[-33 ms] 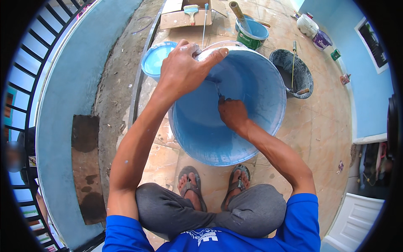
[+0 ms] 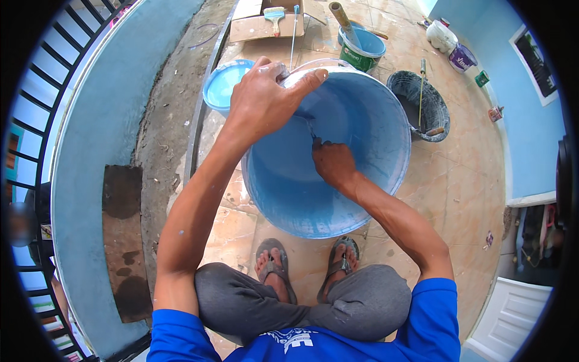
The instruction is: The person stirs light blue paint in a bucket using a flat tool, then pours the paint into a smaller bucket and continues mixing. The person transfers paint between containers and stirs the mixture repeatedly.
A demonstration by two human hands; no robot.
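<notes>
A large bucket (image 2: 377, 187), smeared blue inside, tips toward me on the tiled floor in front of my feet. My left hand (image 2: 265, 96) is closed over its far left rim, thumb lying along the edge. Inside the opening, my right hand (image 2: 333, 163) wraps round a dark-handled tool (image 2: 313, 135) with a thin shaft. The shaft points away from me at the blue inner surface; the kind of tool's head is hard to make out. White and blue paint spots mark my left hand.
Beyond the bucket stand a pale blue tub (image 2: 226, 87), a green pail (image 2: 362, 57) and a cardboard box (image 2: 256, 30) with a paintbrush (image 2: 275, 21) on it. A black bucket (image 2: 440, 99) holding a stick is at the right. A low blue wall (image 2: 90, 151) runs along the left.
The tool in my right hand has shifted very slightly to the left. My left hand and the bucket have stayed in place.
</notes>
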